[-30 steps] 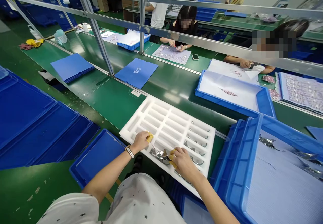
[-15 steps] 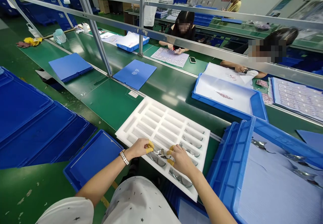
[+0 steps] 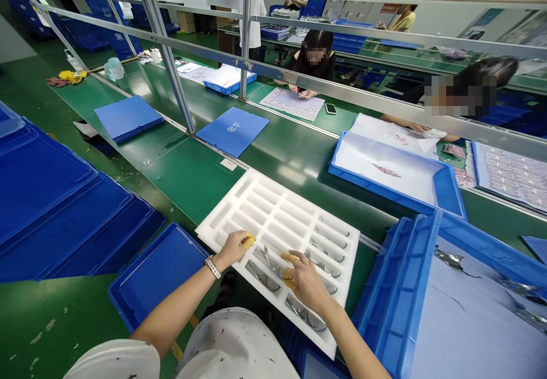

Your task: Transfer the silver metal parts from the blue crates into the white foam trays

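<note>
Left hand (image 3: 233,249): fingers drawn narrow, yellow finger cots (image 3: 249,240) at the tips, resting on the foam near its near-left edge; cannot tell whether anything is pinched between them.

Right hand (image 3: 305,282): fingertips slightly parted in a narrow spread just over the middle of the tray, beside a shiny piece; no piece is clearly held.

Silver pieces (image 3: 262,276): thin, curved and shiny, lying in the long slots of the foam tray, most of them toward its right and near end; one sits tilted between the hands.

Foam tray (image 3: 282,219): white, with rows of long slots, lying on the green counter (image 3: 192,179); the far-left slots show no pieces.

Handling: these pieces look thin enough to bend, so light fingertip pressure at their edges seems wisest, keeping them clear of the foam walls.

Blue crate (image 3: 397,288): at right, lined with a pale blue sheet (image 3: 470,310), with more silver pieces (image 3: 450,259) lying on it.

Blue tray (image 3: 448,188): across the counter, holding a white sheet with a small pink strip (image 3: 386,170) on it.

Blue lid (image 3: 158,270): just left of the person's left arm, beside a stack of blue trays (image 3: 64,208).
</note>
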`<state>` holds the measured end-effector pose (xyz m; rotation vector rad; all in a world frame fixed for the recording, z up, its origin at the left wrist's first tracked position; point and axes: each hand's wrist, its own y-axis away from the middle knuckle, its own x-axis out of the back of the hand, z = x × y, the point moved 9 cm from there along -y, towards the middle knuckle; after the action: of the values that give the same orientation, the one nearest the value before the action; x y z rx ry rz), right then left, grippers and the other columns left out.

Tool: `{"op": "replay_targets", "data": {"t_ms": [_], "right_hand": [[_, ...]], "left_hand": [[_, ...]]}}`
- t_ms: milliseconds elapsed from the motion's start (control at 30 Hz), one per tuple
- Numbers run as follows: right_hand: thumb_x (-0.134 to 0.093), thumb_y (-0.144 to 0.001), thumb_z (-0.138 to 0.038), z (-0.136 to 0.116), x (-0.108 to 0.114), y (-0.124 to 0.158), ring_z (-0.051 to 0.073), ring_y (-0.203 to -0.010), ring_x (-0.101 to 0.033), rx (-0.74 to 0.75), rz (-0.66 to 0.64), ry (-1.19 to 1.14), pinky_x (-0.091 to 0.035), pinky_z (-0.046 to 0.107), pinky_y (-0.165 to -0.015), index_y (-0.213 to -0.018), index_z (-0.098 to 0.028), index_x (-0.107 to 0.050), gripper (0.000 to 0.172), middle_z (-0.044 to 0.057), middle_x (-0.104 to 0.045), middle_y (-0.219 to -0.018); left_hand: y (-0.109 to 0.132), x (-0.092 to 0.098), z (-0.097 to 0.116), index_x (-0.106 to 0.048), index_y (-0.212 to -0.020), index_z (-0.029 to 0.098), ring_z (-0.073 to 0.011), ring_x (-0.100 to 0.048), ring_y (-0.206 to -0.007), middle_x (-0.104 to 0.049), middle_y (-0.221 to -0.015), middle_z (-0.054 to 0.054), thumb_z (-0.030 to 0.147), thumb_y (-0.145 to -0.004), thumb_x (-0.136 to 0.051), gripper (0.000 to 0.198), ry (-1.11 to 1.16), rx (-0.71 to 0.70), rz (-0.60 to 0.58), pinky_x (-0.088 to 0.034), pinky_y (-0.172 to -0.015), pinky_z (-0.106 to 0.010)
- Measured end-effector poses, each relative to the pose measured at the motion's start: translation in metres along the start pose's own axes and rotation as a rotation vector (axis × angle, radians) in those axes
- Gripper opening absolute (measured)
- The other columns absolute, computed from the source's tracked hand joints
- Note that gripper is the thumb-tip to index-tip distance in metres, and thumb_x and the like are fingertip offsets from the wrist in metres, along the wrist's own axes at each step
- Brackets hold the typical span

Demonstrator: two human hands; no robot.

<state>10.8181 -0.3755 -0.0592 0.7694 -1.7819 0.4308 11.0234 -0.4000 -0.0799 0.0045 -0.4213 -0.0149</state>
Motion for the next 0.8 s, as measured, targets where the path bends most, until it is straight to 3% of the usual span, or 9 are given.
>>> {"op": "replay_targets", "data": {"t_ms": [100,233,367,467,667,800], "right_hand": [[-0.05,-0.075,0.004,0.01,-0.003,-0.008,0.036,-0.142,-0.034,-0.021,-0.066,0.028,-0.042,0.054,-0.101,-0.077,-0.022,-0.072,0.034,0.011,-0.066,-0.106],[-0.046,-0.07,0.009,0.004,-0.009,-0.017,0.039,-0.146,-0.028,0.038,-0.131,0.117,-0.031,0.064,-0.111,-0.073,-0.02,-0.071,0.038,0.011,-0.065,-0.118],[-0.045,-0.071,0.009,-0.005,-0.012,-0.026,0.037,-0.147,-0.028,0.065,-0.18,0.122,-0.029,0.063,-0.114,-0.071,-0.019,-0.073,0.039,0.012,-0.066,-0.119],[-0.047,-0.073,0.005,-0.004,-0.011,-0.029,0.038,-0.148,-0.025,0.044,-0.2,0.1,-0.027,0.062,-0.115,-0.072,-0.018,-0.073,0.035,0.013,-0.061,-0.13],[-0.043,-0.08,0.0,0.008,-0.007,-0.021,0.034,-0.148,-0.024,-0.023,-0.222,0.006,-0.037,0.054,-0.109,-0.086,-0.021,-0.076,0.039,0.014,-0.065,-0.109],[-0.045,-0.079,-0.001,0.003,-0.013,-0.026,0.037,-0.149,-0.021,-0.039,-0.237,0.055,-0.031,0.06,-0.113,-0.083,-0.021,-0.076,0.037,0.015,-0.064,-0.12]], "left_hand": [[0.0,-0.002,-0.003,-0.072,-0.085,0.018,-0.016,-0.064,-0.077,-0.071,-0.085,-0.004,0.02,-0.085,-0.055,0.017,-0.05,-0.066,-0.006,-0.05,-0.071,-0.026],[-0.001,-0.008,-0.005,-0.074,-0.091,0.02,-0.0171,-0.065,-0.077,-0.072,-0.086,-0.004,0.017,-0.085,-0.055,0.021,-0.182,-0.076,0.013,-0.049,-0.071,-0.027],[-0.002,-0.01,-0.004,-0.075,-0.092,0.021,-0.0176,-0.065,-0.076,-0.072,-0.085,-0.004,0.016,-0.085,-0.055,0.021,-0.256,-0.072,0.032,-0.049,-0.069,-0.027],[-0.002,-0.01,-0.003,-0.075,-0.095,0.021,-0.0172,-0.065,-0.078,-0.072,-0.087,-0.003,0.016,-0.087,-0.054,0.023,-0.271,-0.094,0.02,-0.05,-0.071,-0.027],[-0.001,-0.009,0.001,-0.075,-0.097,0.02,-0.017,-0.066,-0.08,-0.073,-0.088,-0.004,0.017,-0.089,-0.053,0.023,-0.268,-0.132,0.004,-0.051,-0.073,-0.027],[-0.002,-0.009,0.002,-0.074,-0.099,0.021,-0.0174,-0.067,-0.082,-0.073,-0.091,-0.004,0.017,-0.089,-0.053,0.024,-0.263,-0.142,-0.012,-0.052,-0.074,-0.027]]}}
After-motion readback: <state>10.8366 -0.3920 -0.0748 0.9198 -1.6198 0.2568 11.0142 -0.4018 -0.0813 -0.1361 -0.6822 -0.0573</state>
